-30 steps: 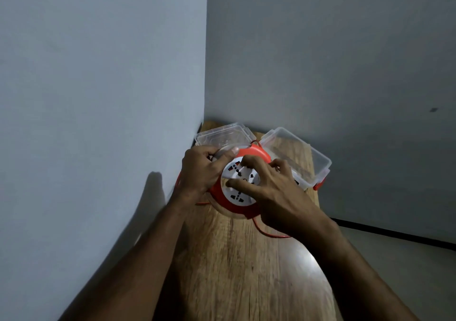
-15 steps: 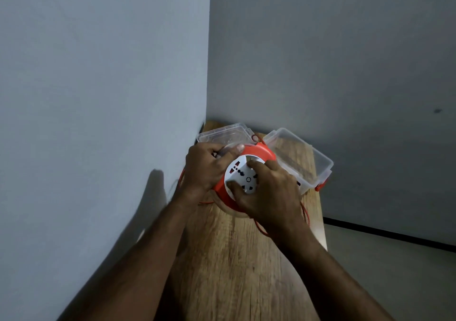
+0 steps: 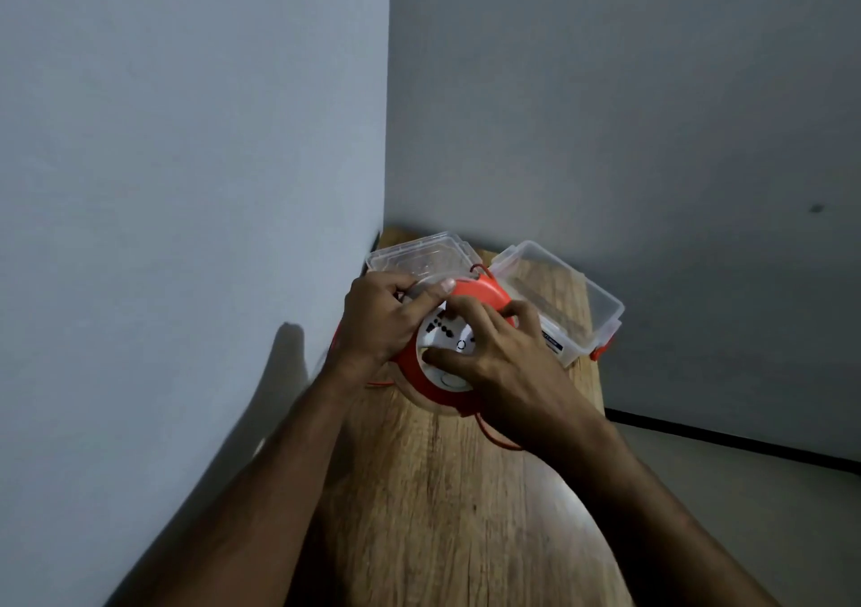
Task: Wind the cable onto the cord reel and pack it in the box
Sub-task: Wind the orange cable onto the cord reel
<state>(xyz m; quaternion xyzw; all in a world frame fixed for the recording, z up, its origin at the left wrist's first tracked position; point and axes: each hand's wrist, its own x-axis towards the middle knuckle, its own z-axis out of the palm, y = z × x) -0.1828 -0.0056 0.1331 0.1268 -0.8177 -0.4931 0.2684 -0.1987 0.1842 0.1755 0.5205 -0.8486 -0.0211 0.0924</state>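
An orange cord reel (image 3: 480,293) with a white socket face sits tilted on the wooden table (image 3: 456,504). My left hand (image 3: 379,322) grips its upper left rim, thumb on the edge. My right hand (image 3: 508,354) lies on the white face, fingers spread over the sockets. A loose loop of thin orange cable (image 3: 496,438) trails from under the reel toward me, and more shows at the left by my wrist. Behind the reel stands the clear plastic box (image 3: 601,308) with orange latches, open, its clear lid (image 3: 410,257) lying to its left.
A grey wall runs close along the table's left side and another stands behind the box. The table's right edge drops to a grey floor with a dark skirting line (image 3: 745,443).
My right hand has shifted across the white face, fingers now spread wider. The cable loop at the right has drawn in closer to the reel. My left hand keeps its grip.
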